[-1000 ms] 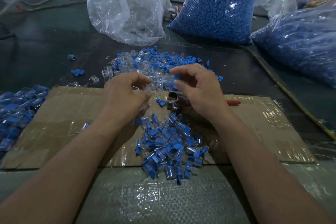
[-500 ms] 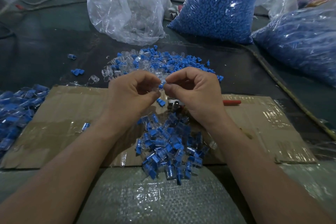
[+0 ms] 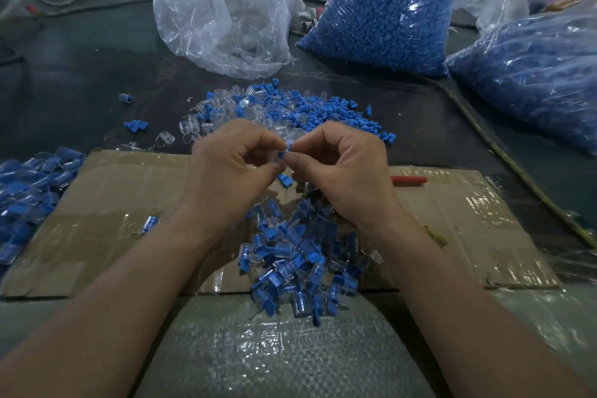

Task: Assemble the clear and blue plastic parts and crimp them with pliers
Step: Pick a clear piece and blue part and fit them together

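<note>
My left hand (image 3: pixel 231 168) pinches a small clear plastic part (image 3: pixel 277 157) between thumb and fingers. My right hand (image 3: pixel 347 168) pinches a blue plastic part (image 3: pixel 286 151), and the two parts meet between my fingertips above the cardboard sheet (image 3: pixel 122 203). Behind my hands lies a loose heap of clear and blue parts (image 3: pixel 284 110). In front of my wrists sits a pile of joined clear-and-blue pieces (image 3: pixel 300 255). The pliers lie mostly hidden under my right hand; only a red handle (image 3: pixel 408 180) shows.
A clear bag of clear parts (image 3: pixel 223 10) and a bag of blue parts (image 3: pixel 384 6) stand at the back. Another blue bag (image 3: pixel 533 74) lies at the right. More joined pieces (image 3: pixel 29 191) are heaped at the left edge. A woven sack (image 3: pixel 277 355) lies nearest me.
My hands came together from apart and rose slightly. The right hand left the heap with a blue part and now presses it against the clear part in my left hand.
</note>
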Available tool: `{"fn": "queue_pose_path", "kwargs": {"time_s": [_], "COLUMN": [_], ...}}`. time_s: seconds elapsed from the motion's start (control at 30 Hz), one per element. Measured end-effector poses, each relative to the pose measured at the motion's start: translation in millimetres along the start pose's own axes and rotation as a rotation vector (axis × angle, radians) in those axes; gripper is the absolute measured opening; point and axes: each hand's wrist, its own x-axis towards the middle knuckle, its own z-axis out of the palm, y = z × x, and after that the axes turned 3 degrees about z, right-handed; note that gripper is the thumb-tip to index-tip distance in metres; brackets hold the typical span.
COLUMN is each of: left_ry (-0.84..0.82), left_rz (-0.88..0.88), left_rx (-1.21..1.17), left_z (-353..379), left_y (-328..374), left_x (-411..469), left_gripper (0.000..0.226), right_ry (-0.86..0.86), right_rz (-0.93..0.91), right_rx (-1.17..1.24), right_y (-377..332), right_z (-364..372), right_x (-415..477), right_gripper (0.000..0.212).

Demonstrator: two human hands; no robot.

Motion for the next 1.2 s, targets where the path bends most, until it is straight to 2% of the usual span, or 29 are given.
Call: {"fn": "queue_pose_path", "kwargs": {"time_s": [0.27,0.43,0.6,0.77,0.87,0.93,1.0,1.07,1.13,1.2], "left_ry": [-0.022,-0.063,0.001,0.035,0.034,0.038,0.022,-0.037,-0.135,-0.178], "left_rz": [-0.009,0.053,0.059,0.101,0.106,0.022,-0.162,-0.304,-0.35,-0.348], "left_rx": [-0.05,-0.026,-0.101,-0.051,-0.061,-0.122,-0.292,-0.482,-0.531,-0.531], "left_z": [0,-1,-2,-4,-4,-4,-7,-11,-12,-10], "left_y": [4,5,10,12,13,12,10,9,9,11], "left_x": [-2,-4,-3,-1,-1,-1,2,5,5,4], "left_gripper": [0.033,0.032,0.034,0.025,0.023,0.028,0.036,0.025,0.011,0.013], "right_ry": [-0.029,-0.066,-0.008,-0.154,-0.166,-0.131,-0.098,-0.082,-0.075,-0.069], "right_rz": [0.037,0.03,0.057,0.173,0.172,0.169,0.175,0.19,0.174,0.152], "right_rx": [-0.01,-0.038,0.044,0.218,0.309,0.302,0.267,0.246,0.183,0.114], "right_y": [0,2,1,-3,-4,-3,-2,0,3,4], "right_z": [-3,-3,-3,-5,-6,-6,-8,-9,-9,-9], "right_x": [0,-1,1,1,1,1,2,2,2,2], "right_gripper": [0.018,0.017,0.025,0.024,0.023,0.027,0.031,0.032,0.034,0.036]}}
